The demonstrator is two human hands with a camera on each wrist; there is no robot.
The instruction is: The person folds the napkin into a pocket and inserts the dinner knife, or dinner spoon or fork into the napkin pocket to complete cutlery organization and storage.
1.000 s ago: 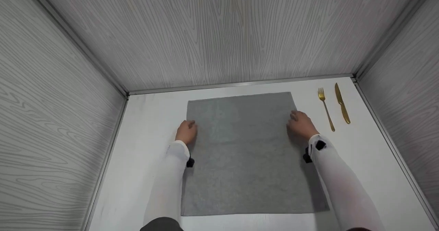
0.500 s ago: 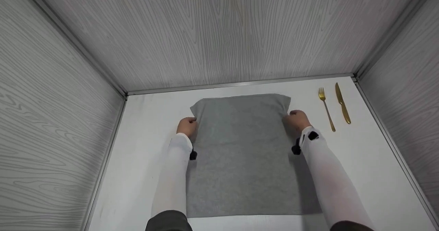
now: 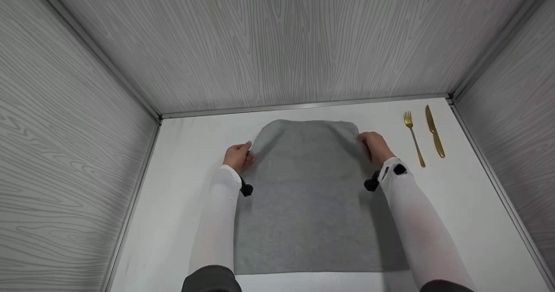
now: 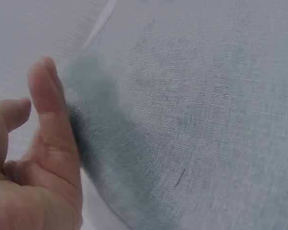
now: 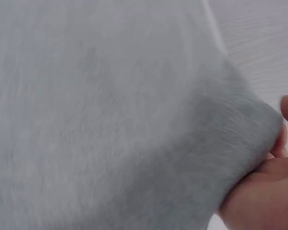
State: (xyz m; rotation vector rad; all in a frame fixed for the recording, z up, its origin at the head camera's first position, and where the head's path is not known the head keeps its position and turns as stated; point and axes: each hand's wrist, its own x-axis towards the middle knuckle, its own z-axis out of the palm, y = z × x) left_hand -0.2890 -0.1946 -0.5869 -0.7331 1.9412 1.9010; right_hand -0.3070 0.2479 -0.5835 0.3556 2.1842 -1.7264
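A large grey cloth [image 3: 303, 196] lies over the white table, its near part flat and its far corners drawn inward and lifted. My left hand [image 3: 237, 155] is at the cloth's left edge. In the left wrist view, a straight finger [image 4: 49, 105] lies against the cloth's edge, with a gap to the digit on its left. My right hand [image 3: 375, 146] grips the opposite edge near the far right corner with curled fingers. In the right wrist view, the cloth [image 5: 110, 105] is drawn to a point at that hand [image 5: 264, 191], whose fingertips are partly hidden behind it.
Right of the cloth lie a gold fork [image 3: 414, 138] and a gold knife [image 3: 435, 131], side by side on the white table [image 3: 173, 188]. Grey wood-grain panels enclose the back [image 3: 282, 44], left [image 3: 65, 153] and right [image 3: 511, 123].
Both hands have moved slightly inward and away from me, lifting the cloth's side edges and pulling its far corners inward. The left hand's fingers have spread. Fork and knife stay put.
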